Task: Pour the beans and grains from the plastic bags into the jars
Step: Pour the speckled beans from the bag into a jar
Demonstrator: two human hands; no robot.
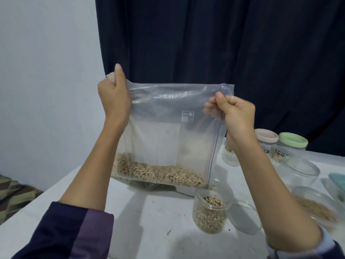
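Two hands: both hold one plastic bag [168, 131] up above the counter [149, 221].
Left hand [113, 98]: fingers curled round the bag's top left corner.
Right hand [235, 113]: fingers pinch the right edge by the blue zip line.
Beans [158, 173]: pooled along the bag's bottom.
Open jar [211, 210]: below the bag's right corner, partly filled, probably the same beans.

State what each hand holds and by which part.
Both hold the plastic bag of beans. The left hand grips its upper left corner; the right hand pinches the right edge along the blue zip strip, near the top.
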